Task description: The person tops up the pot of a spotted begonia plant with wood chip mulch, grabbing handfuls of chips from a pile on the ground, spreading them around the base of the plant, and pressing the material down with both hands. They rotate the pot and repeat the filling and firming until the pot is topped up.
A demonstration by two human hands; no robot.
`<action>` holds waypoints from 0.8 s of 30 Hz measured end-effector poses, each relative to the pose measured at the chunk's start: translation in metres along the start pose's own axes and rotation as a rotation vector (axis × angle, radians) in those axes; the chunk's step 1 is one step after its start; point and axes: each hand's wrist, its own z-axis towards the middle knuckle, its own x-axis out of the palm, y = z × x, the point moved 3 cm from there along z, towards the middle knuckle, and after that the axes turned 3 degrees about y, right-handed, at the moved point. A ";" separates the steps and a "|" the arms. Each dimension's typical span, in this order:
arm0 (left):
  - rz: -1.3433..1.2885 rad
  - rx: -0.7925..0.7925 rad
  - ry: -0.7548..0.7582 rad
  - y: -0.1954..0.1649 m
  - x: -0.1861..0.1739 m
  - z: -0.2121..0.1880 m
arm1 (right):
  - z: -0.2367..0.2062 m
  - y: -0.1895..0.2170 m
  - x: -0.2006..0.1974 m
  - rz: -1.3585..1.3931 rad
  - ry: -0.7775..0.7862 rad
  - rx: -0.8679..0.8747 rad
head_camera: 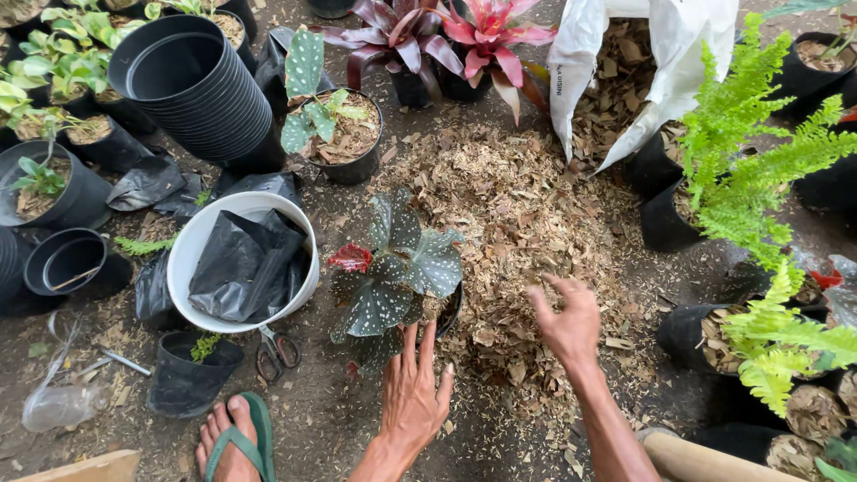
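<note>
Dark dirt ground [339, 428] fills the view, with pots and plants all around. At the middle lies a big pile of dry brown leaf bits [518, 232].

Near 6 o'clock, the left hand [415, 388] is open, with its fingers spread and pointing up. It holds nothing. It hovers just below a spotted plant [402, 268] in a black pot. That plant sits at the middle of the view, at the left edge of the leaf pile. Its leaves are dark green with white dots, and 1 small leaf is red.

At 5 o'clock, the right hand [567, 326] is open too, fingers loose and curled a little. It is over the leaf pile and grips nothing.

At 9 o'clock from the spotted plant, a white bucket [192, 259] holds black plastic bags [245, 268]. Scissors [277, 353] lie just below the bucket. A foot in a green sandal [234, 437] shows at 7 o'clock.

At 11 o'clock, a stack of black pots [192, 85] lies tilted. At 1 o'clock, a white sack [625, 71] is open and full of the same brown bits. Green ferns [750, 178] stand at 3 o'clock. Red plants [446, 36] stand at 12 o'clock.
</note>
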 end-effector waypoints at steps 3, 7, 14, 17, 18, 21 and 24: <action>0.022 -0.041 0.075 0.000 0.002 0.000 | -0.006 -0.001 0.021 0.126 0.073 -0.018; -0.017 0.068 -0.041 0.001 0.000 -0.001 | -0.004 0.000 0.037 0.416 0.201 0.086; -0.115 -0.006 0.014 0.009 0.009 0.000 | -0.011 -0.001 0.006 1.552 0.212 0.780; -0.142 0.020 -0.020 0.008 0.012 -0.002 | -0.015 0.026 -0.002 1.537 0.302 0.773; -0.152 0.044 -0.046 0.008 0.012 -0.002 | -0.013 0.036 -0.003 1.495 0.379 0.726; -0.124 0.129 -0.141 0.009 0.012 -0.002 | -0.012 0.058 -0.002 1.438 0.552 0.689; -0.163 0.142 -0.159 0.012 0.013 -0.002 | -0.012 0.071 -0.001 1.214 0.710 0.523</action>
